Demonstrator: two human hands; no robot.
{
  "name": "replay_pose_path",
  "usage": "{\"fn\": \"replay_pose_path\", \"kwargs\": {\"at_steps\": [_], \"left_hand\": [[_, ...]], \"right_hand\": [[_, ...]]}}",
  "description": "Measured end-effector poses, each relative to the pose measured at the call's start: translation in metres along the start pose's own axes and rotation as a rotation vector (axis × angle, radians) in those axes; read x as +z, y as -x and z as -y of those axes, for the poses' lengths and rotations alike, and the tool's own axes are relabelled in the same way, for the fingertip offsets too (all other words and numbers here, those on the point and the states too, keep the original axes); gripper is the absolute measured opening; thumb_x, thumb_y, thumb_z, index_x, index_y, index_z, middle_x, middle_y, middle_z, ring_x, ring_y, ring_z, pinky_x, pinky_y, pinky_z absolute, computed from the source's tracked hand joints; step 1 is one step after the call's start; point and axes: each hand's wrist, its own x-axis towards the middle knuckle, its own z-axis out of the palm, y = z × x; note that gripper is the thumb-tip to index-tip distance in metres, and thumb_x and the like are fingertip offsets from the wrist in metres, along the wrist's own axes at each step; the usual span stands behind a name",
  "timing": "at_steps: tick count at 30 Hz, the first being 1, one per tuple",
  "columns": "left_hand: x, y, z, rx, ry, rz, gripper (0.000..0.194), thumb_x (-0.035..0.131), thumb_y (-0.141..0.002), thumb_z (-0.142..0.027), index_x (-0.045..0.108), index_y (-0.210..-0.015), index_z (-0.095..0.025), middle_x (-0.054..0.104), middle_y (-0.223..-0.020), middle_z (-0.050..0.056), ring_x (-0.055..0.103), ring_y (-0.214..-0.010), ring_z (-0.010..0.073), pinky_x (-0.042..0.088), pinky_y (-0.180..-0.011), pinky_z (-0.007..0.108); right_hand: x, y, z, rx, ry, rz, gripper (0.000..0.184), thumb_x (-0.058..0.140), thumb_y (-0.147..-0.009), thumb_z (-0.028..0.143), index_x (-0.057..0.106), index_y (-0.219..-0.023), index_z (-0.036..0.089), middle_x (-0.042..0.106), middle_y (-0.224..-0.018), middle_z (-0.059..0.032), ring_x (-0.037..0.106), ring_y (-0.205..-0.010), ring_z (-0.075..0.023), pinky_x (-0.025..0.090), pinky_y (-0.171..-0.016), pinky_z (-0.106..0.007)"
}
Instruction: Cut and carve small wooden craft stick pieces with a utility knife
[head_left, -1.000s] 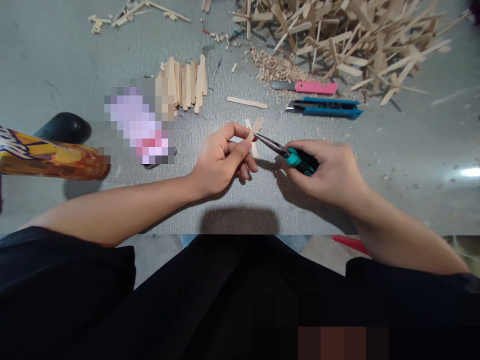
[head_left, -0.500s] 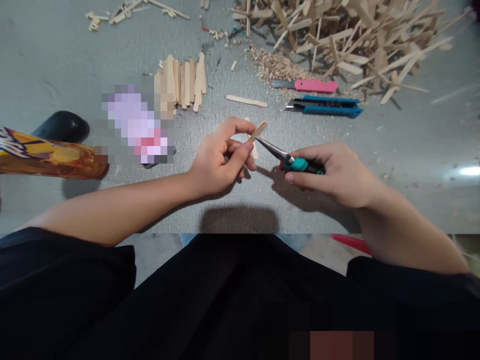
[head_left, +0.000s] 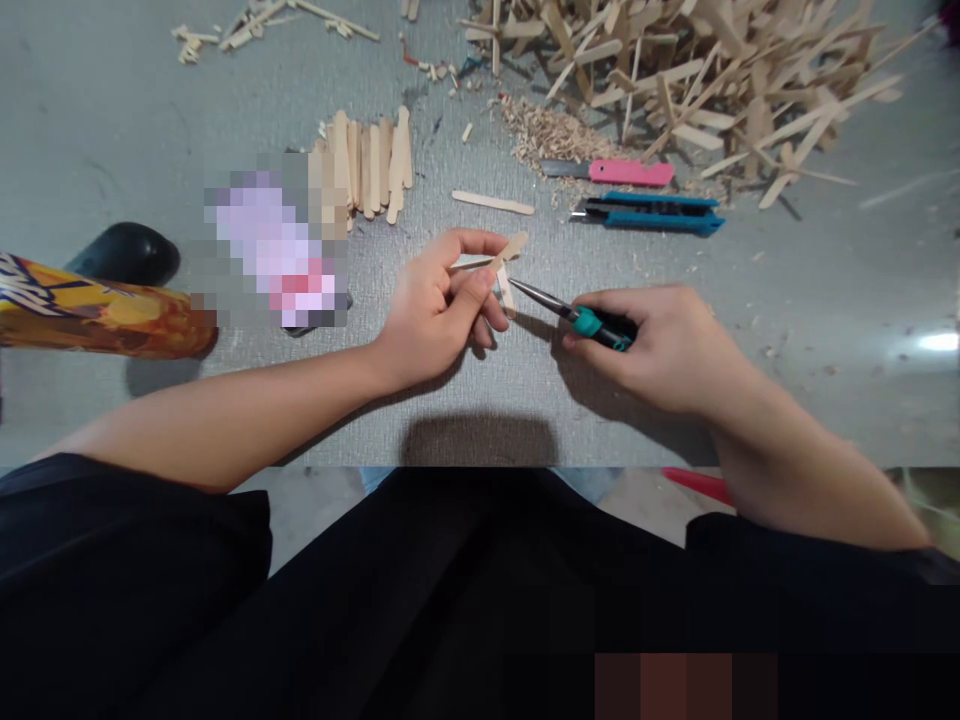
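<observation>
Between thumb and fingers, my left hand [head_left: 454, 300] pinches a pale wooden craft stick [head_left: 514, 247], tilted up to the right, with a notch visible on its lower right edge. Another stick [head_left: 506, 295] shows just below it; I cannot tell whether it lies on the table or touches the fingers. My right hand [head_left: 660, 340] is wrapped round needle-nose pliers [head_left: 574, 315] with teal and black handles. Their tips point left and sit just right of the held stick, apart from it. The jaws look closed.
A single stick [head_left: 493, 203] lies ahead, near a row of sticks [head_left: 375, 165]. A pink knife [head_left: 630, 172], a blue box cutter [head_left: 649, 212], shavings [head_left: 555, 135] and a big heap of sticks [head_left: 720, 80] are at upper right. A computer mouse [head_left: 127, 250] and a yellow-brown can [head_left: 97, 310] stand left.
The pliers have come away from the stick's edge, moving slightly down and left. The stick in my left hand has shifted a little and now shows a notch.
</observation>
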Motion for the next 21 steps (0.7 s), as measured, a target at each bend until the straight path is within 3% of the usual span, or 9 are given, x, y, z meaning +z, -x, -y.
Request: {"fn": "replay_pose_path", "kwargs": {"at_steps": [3, 6, 8, 11, 15, 17, 21], "left_hand": [[-0.001, -0.004, 0.000, -0.039, 0.047, 0.001, 0.050, 0.080, -0.106, -0.071, 0.065, -0.126, -0.029, 0.079, -0.073, -0.005, 0.070, -0.051, 0.0155, 0.059, -0.052, 0.032], [0.001, -0.006, -0.001, -0.031, 0.138, 0.014, 0.052, 0.087, -0.100, -0.072, 0.058, -0.116, -0.031, 0.081, -0.077, -0.006, 0.072, -0.053, 0.0160, 0.060, -0.053, 0.033], [0.002, -0.007, -0.001, 0.009, 0.156, -0.004, 0.053, 0.088, -0.099, -0.071, 0.057, -0.113, -0.031, 0.082, -0.081, -0.005, 0.068, -0.052, 0.0149, 0.057, -0.051, 0.033], [0.003, -0.005, -0.001, 0.119, 0.068, -0.062, 0.047, 0.086, -0.101, -0.071, 0.064, -0.112, -0.031, 0.080, -0.083, -0.003, 0.062, -0.056, 0.0136, 0.054, -0.055, 0.033], [0.001, -0.004, 0.000, 0.223, -0.099, -0.156, 0.036, 0.084, -0.105, -0.064, 0.074, -0.106, -0.029, 0.076, -0.090, 0.003, 0.072, -0.082, 0.0194, 0.060, -0.074, 0.037], [0.000, -0.003, 0.000, 0.245, -0.158, -0.209, 0.031, 0.085, -0.105, -0.057, 0.076, -0.105, -0.028, 0.074, -0.092, 0.004, 0.071, -0.085, 0.0197, 0.059, -0.076, 0.036], [-0.002, -0.003, 0.001, 0.254, -0.234, -0.184, 0.026, 0.085, -0.106, -0.052, 0.078, -0.105, -0.026, 0.076, -0.097, 0.004, 0.069, -0.084, 0.0185, 0.058, -0.077, 0.035]], "right_hand": [[0.004, 0.000, 0.001, -0.020, 0.027, -0.015, 0.014, 0.075, -0.098, 0.030, 0.072, -0.085, 0.027, 0.073, -0.077, -0.0048, 0.065, -0.069, -0.0261, 0.048, -0.068, -0.045], [0.007, -0.004, -0.003, -0.061, 0.113, -0.121, 0.002, 0.074, -0.095, 0.030, 0.074, -0.097, 0.028, 0.078, -0.088, -0.0089, 0.072, -0.082, -0.0331, 0.052, -0.075, -0.050], [0.008, -0.007, -0.007, -0.077, 0.148, -0.161, 0.009, 0.074, -0.095, 0.030, 0.074, -0.104, 0.029, 0.081, -0.095, -0.0111, 0.076, -0.090, -0.0374, 0.055, -0.079, -0.053], [0.010, -0.009, -0.012, -0.081, 0.187, -0.146, 0.013, 0.072, -0.098, 0.033, 0.074, -0.110, 0.030, 0.083, -0.102, -0.0123, 0.077, -0.097, -0.0405, 0.059, -0.084, -0.057], [0.014, -0.010, -0.017, -0.110, 0.290, -0.180, 0.029, 0.073, -0.097, 0.036, 0.074, -0.124, 0.028, 0.083, -0.122, -0.0182, 0.077, -0.117, -0.0484, 0.062, -0.095, -0.064], [0.016, -0.010, -0.020, -0.131, 0.335, -0.218, 0.035, 0.074, -0.096, 0.035, 0.074, -0.129, 0.027, 0.083, -0.131, -0.0199, 0.076, -0.125, -0.0503, 0.062, -0.100, -0.067], [0.018, -0.009, -0.022, -0.194, 0.380, -0.281, 0.039, 0.070, -0.094, 0.033, 0.075, -0.132, 0.022, 0.084, -0.130, -0.0211, 0.079, -0.124, -0.0505, 0.064, -0.102, -0.067]]}}
